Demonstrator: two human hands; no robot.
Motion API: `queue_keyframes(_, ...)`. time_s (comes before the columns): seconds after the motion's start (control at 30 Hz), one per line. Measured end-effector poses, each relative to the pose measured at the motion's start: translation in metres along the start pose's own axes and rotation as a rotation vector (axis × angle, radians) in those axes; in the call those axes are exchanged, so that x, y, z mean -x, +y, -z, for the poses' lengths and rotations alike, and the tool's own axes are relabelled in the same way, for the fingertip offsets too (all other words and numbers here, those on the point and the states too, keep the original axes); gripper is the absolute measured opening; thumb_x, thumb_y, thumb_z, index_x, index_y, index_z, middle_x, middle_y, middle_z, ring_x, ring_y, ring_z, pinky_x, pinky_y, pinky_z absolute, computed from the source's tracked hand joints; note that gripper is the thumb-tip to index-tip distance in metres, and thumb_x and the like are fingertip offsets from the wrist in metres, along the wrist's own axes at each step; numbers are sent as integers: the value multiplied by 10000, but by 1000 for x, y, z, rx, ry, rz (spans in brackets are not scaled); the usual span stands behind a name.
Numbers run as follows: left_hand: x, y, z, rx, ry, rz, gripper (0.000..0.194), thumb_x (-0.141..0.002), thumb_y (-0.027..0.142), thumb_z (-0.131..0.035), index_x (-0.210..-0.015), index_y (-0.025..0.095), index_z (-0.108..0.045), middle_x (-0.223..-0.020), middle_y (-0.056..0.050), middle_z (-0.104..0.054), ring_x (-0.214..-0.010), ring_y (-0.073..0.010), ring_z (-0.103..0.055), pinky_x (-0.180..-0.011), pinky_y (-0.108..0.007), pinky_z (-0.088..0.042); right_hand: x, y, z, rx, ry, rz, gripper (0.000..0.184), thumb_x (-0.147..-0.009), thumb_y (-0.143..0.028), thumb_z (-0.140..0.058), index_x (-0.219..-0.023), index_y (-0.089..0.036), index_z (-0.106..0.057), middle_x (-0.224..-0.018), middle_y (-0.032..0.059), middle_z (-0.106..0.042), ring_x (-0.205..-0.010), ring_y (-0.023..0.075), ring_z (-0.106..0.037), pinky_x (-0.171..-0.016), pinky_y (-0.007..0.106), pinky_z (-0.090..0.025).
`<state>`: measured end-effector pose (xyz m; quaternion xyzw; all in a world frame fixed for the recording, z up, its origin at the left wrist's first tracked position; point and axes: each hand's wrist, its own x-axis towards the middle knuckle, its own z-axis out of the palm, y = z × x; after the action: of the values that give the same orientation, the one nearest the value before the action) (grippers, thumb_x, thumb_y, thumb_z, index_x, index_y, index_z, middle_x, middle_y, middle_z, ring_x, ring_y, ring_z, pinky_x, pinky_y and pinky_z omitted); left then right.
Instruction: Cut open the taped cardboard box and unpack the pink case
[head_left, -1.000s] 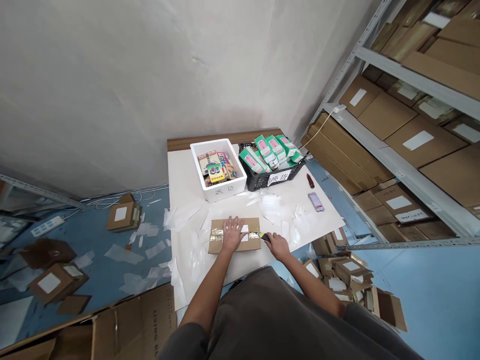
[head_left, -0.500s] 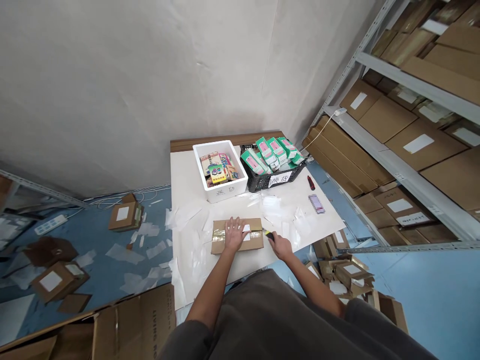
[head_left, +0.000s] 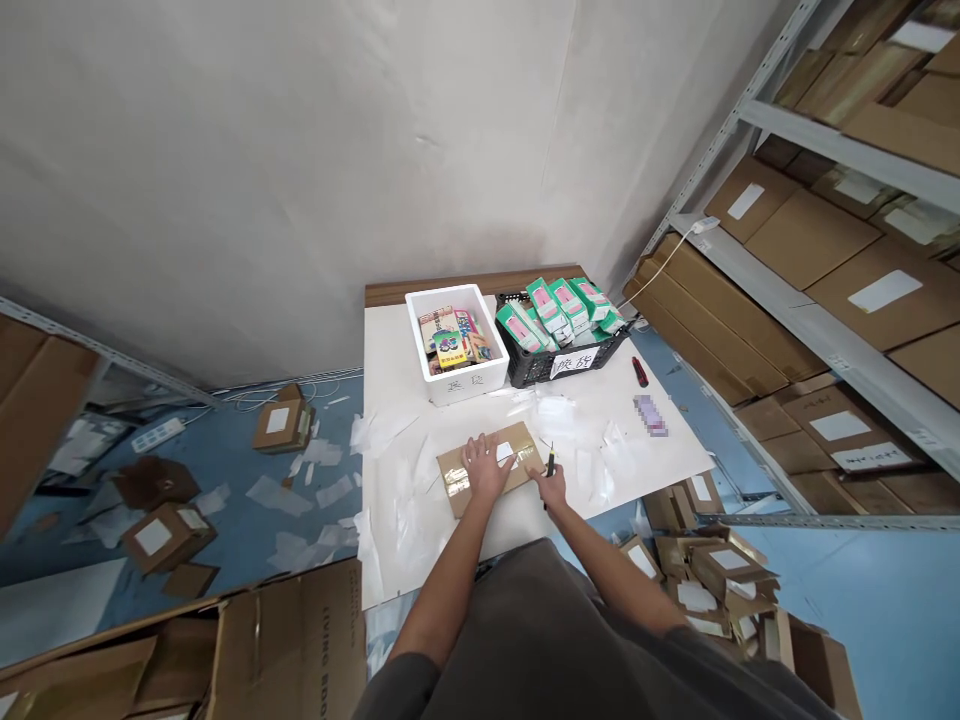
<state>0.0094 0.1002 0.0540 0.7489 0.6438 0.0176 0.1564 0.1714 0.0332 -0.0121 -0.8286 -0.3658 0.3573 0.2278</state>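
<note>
A taped cardboard box [head_left: 519, 476] with a white label lies at an angle on the white table near my body. My left hand [head_left: 486, 470] rests on top of it, fingers spread. At the box's right end is my right hand [head_left: 553, 487], closed around a black-and-yellow utility knife [head_left: 551, 463]. The knife points up and away from me, and the thumb side of that hand touches the box's edge.
Behind the box stand a white foam bin [head_left: 471, 385] of small packs and a black crate [head_left: 529, 372] of green-and-pink boxes. A red-and-black tool [head_left: 640, 372] lies at right. Plastic scraps [head_left: 555, 412] litter the table; shelves [head_left: 855, 150] of cartons rise at right.
The box has turned counter-clockwise under my left hand. My right hand has come up to the box's right end, and the knife has swung from pointing left to pointing upward.
</note>
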Motion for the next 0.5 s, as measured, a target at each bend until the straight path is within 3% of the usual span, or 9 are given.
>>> queue_keyframes(0.07,7,6,0,-4,-35,79,744,-955,627,-484,-1582,231,-424,-1624,-180,-426,-1451,-441,-384,-1148,-604,-315,-30,-22,13,7,67,-67,611,-872,-641,-614,-1303,-224,-493,-1158,119,-730,-1011,258,-713,-775,302,-533)
queue_keyframes(0.17,25,12,-8,15,-129,44,669,-970,537,-495,-1562,229,-439,-1568,-186,-485,-1313,-382,-528,-1047,-524,-428,-74,-58,38,55,78,-98,627,-893,-645,-609,-1318,-200,-485,-1181,151,-732,-1040,278,-720,-799,320,-531)
queue_keyframes(0.3,44,20,-16,18,-163,-32,708,-957,500,-543,-1605,293,-349,-1629,-156,-412,-1382,-378,-477,-1052,-513,-435,-107,-87,67,166,43,21,648,-860,-631,-680,-1300,-187,-507,-1179,171,-734,-1039,307,-718,-769,330,-513)
queue_keyframes(0.4,39,22,-10,-4,-146,-193,801,-904,458,-630,-1622,289,-318,-1695,-137,-303,-1519,-397,-312,-1150,-527,-359,-105,-69,90,159,46,80,652,-831,-622,-717,-1284,-197,-520,-1161,155,-741,-1060,317,-712,-782,327,-508)
queue_keyframes(0.5,25,19,-1,-15,-291,-604,947,-761,434,-782,-1602,337,-357,-1719,-84,-264,-1579,-389,-192,-1212,-505,-292,-77,-15,105,98,36,105,671,-781,-632,-754,-1260,-220,-526,-1154,132,-744,-1054,316,-713,-791,327,-518)
